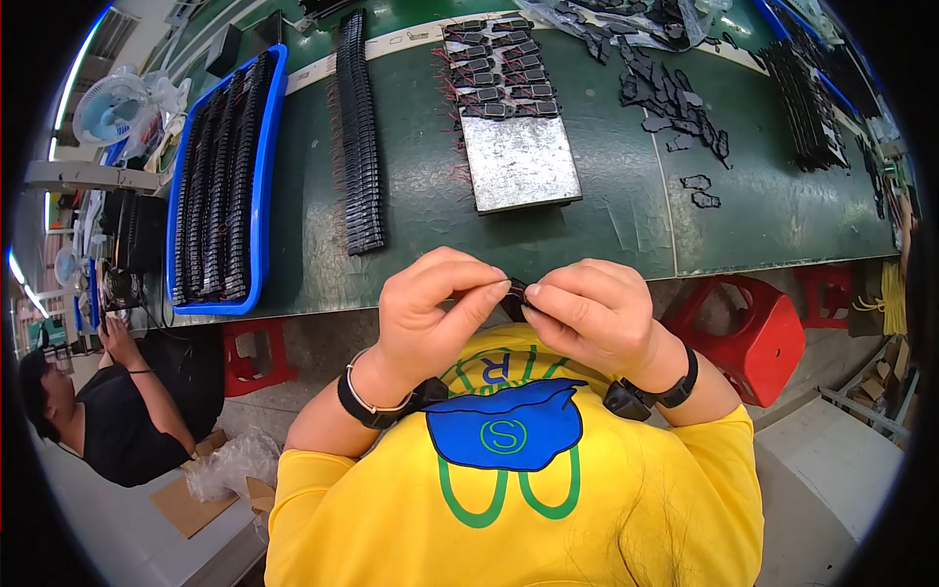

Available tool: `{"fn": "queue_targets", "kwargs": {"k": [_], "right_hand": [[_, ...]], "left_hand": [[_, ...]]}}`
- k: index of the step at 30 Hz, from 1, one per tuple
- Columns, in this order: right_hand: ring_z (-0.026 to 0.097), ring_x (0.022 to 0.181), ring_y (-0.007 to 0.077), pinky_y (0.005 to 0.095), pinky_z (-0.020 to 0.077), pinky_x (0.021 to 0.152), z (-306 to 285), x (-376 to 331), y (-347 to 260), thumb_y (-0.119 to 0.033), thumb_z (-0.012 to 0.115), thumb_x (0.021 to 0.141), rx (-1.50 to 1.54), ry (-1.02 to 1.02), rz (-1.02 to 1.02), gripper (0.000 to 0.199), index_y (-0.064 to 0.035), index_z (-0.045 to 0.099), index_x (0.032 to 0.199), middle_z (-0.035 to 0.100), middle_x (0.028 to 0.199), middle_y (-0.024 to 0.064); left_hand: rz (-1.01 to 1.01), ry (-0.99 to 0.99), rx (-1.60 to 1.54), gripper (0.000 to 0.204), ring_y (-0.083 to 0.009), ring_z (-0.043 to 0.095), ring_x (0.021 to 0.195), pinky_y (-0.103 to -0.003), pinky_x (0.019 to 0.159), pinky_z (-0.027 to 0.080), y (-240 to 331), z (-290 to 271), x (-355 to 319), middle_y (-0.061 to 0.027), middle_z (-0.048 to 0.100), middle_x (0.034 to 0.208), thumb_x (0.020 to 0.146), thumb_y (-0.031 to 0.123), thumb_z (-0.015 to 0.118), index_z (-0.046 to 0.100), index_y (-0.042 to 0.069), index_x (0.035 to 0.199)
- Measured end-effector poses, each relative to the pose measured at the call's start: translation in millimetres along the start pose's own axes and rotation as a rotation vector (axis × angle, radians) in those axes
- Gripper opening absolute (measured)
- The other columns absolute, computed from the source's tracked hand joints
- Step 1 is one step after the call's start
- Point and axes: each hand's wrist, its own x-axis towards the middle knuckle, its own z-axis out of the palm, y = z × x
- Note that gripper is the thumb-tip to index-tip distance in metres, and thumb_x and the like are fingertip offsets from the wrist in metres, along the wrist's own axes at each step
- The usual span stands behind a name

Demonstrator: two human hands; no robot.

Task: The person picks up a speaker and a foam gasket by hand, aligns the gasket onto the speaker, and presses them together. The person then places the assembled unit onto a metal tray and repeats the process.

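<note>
In front of my chest, just off the near edge of the green table (430, 176), both hands meet at a small dark part (516, 288). My left hand (428, 308) pinches at it with thumb and forefinger. From the other side, my right hand (599, 308) also has its fingers closed on it. The fingertips cover most of the part, so its exact kind is hidden. Beyond the hands lies a silvery metal plate (521, 164). Small black modules (501, 70) with grey rectangular faces and red wires stand in two columns on its far portion.
Left of the plate runs a long row of black parts (359, 137) with red wires. A blue tray (264, 245) holds more rows. Loose black frames (675, 103) lie right. Red stools (753, 338) stand under the table edge. Another person (117, 411) sits at far left.
</note>
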Motion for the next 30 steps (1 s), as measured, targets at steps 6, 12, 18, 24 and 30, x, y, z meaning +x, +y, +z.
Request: {"fn": "queue_targets", "kwargs": {"k": [6,12,18,24,30], "right_hand": [[0.059,0.057,0.0219,0.0289,0.0472,0.049,2.6,-0.1,0.2,0.003,0.075,0.062,-0.055,-0.007,-0.057,0.030,-0.0022,0.064,0.089,0.062,0.077,0.0087],[0.059,0.057,0.0217,0.0287,0.0470,0.049,4.1,-0.4,-0.3,0.003,0.075,0.062,-0.080,-0.005,-0.069,0.029,-0.0020,0.063,0.088,0.062,0.076,0.0088],[0.059,0.057,0.0211,0.0287,0.0467,0.048,4.7,-0.3,-2.1,0.003,0.075,0.063,-0.066,-0.002,-0.068,0.028,-0.0018,0.064,0.088,0.062,0.076,0.0086],[0.059,0.058,0.0203,0.0287,0.0468,0.049,1.7,0.1,-0.2,0.002,0.075,0.063,-0.044,-0.030,-0.107,0.028,-0.0014,0.064,0.089,0.063,0.078,0.0086],[0.061,0.060,0.0205,0.0289,0.0475,0.050,-2.8,-1.2,1.7,0.001,0.072,0.067,-0.017,-0.031,-0.130,0.025,-0.0008,0.064,0.091,0.063,0.081,0.0096]], "left_hand": [[-0.563,-0.032,-0.503,0.011,-0.0086,0.059,0.065,-0.020,0.056,0.048,-2.9,-2.5,-4.2,-0.0048,0.067,0.080,0.085,0.004,0.067,0.067,-0.001,0.095],[-0.679,-0.089,-0.561,0.013,-0.0060,0.057,0.061,-0.018,0.056,0.047,2.8,-4.8,-1.7,-0.0032,0.066,0.080,0.088,0.008,0.066,0.068,-0.001,0.098],[-0.633,-0.093,-0.463,0.014,-0.0061,0.057,0.061,-0.019,0.055,0.047,3.5,-2.6,-3.2,-0.0034,0.066,0.078,0.088,0.009,0.066,0.068,-0.001,0.097],[-0.703,-0.125,-0.535,0.012,-0.0063,0.058,0.061,-0.019,0.055,0.047,2.6,-6.3,-1.9,-0.0037,0.067,0.077,0.089,0.010,0.064,0.068,-0.001,0.095],[-0.719,-0.165,-0.657,0.011,-0.0071,0.059,0.061,-0.019,0.055,0.048,-3.4,-9.8,-2.2,-0.0058,0.067,0.076,0.090,0.009,0.063,0.066,-0.001,0.094]]}}
